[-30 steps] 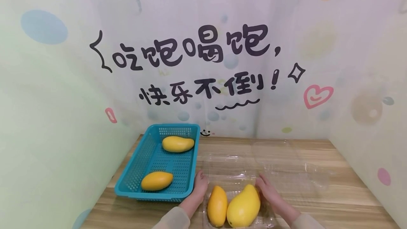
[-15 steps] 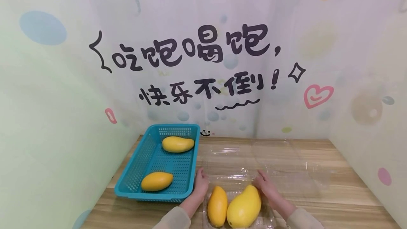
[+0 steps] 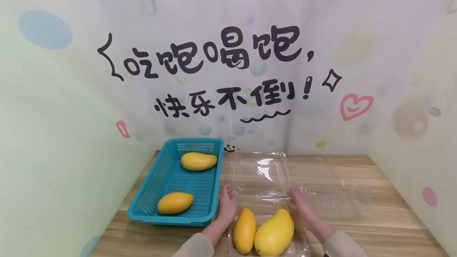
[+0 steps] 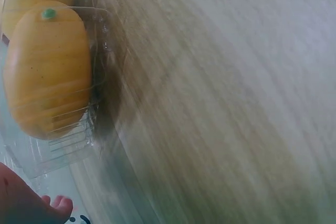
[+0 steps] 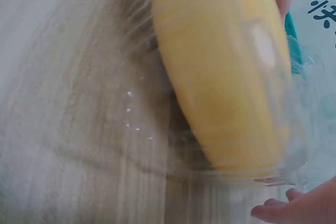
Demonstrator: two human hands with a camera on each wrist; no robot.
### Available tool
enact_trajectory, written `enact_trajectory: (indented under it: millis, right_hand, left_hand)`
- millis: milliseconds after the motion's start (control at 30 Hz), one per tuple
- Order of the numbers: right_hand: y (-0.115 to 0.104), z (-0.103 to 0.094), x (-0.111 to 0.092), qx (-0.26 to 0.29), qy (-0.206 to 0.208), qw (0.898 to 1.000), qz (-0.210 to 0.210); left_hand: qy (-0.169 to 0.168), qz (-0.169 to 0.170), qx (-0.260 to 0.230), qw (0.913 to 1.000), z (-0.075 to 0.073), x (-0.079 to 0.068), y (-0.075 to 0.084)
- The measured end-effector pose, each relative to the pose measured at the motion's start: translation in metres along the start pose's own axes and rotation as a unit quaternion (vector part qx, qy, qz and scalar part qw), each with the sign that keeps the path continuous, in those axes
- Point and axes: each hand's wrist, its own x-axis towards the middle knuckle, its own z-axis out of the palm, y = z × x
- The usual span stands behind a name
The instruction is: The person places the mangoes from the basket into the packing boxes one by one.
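Note:
A clear plastic clamshell box [image 3: 305, 245] holds two mangoes, a slimmer orange one [image 3: 244, 231] on the left and a bigger yellow one [image 3: 275, 232] on the right. Its transparent lid [image 3: 258, 175] stands folded back behind them. At the lid's lower left corner is my left hand [image 3: 227, 205]; in the left wrist view its fingers [image 4: 63, 205] are loosely bent with nothing visible in them. Opposite, my right hand [image 3: 302, 207] is beside the lower right corner, its fingers [image 5: 270, 211] loosely extended in the right wrist view. Contact with the clear plastic is hard to make out.
Left of the box stands a blue perforated basket [image 3: 143, 205] with two more mangoes, one at the back [image 3: 198, 161] and one near the front [image 3: 175, 203]. Another clear plastic box [image 3: 351, 197] lies to the right on the wooden table [image 3: 389, 225]. A printed curtain closes the back.
The lid has swung back, its far edge now close to the wall. Both hands have shifted slightly forward beside it. Mangoes and basket have stayed in place.

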Motion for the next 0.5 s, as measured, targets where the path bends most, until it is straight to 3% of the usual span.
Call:
enact_trajectory:
  millis: [367,500]
  right_hand:
    - [-0.013,0.0,0.005,0.045,-0.017,0.999,-0.012]
    - [-0.018,0.001,0.004,0.05,-0.001,0.998,-0.032]
  left_hand:
    - [-0.026,0.026,-0.016,0.9992,-0.006,0.0,0.013]
    - [-0.013,0.052,-0.016,0.9984,-0.007,0.006,0.022]
